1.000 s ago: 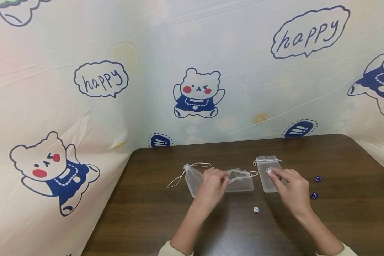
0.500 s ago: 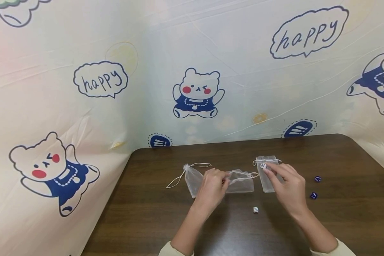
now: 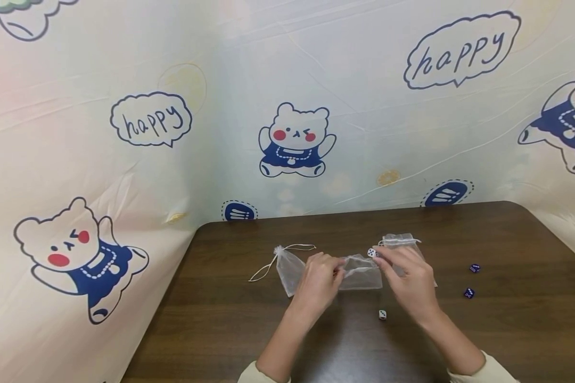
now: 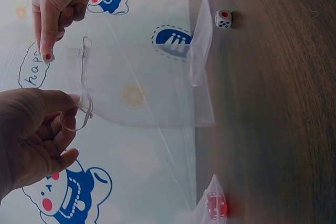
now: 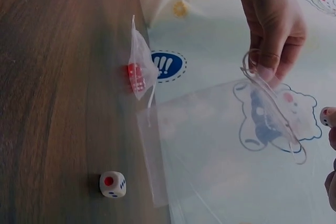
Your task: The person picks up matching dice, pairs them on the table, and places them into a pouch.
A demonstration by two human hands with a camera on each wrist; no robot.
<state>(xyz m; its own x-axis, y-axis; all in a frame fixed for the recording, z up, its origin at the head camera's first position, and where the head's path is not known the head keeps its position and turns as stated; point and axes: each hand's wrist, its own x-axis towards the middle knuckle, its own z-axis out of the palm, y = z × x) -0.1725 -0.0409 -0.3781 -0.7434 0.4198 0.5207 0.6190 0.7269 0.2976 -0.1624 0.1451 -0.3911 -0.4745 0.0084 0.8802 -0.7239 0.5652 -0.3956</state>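
Note:
My left hand [image 3: 318, 276] pinches the mouth edge of a sheer white drawstring pouch [image 3: 364, 279], which hangs down toward the table. Between the thumb and fingertips of my right hand [image 3: 412, 282] is a white die [image 3: 371, 253], held just above the right end of that mouth. In the right wrist view, the held die [image 5: 326, 117] appears at the right edge, apart from the pouch's drawstring. A second white die [image 3: 382, 315] lies on the table in front of the pouch.
At left lies a tied pouch [image 3: 289, 271] with red dice [image 5: 137, 78] inside. Another flat pouch [image 3: 396, 241] is partly hidden behind my right hand. Two blue dice, one farther back [image 3: 475, 268] and one nearer [image 3: 469, 293], rest on the brown table [image 3: 211, 319] at right.
My right hand has carried the white die leftward, from over the right pouch to the mouth of the held pouch. My left hand has stayed in place.

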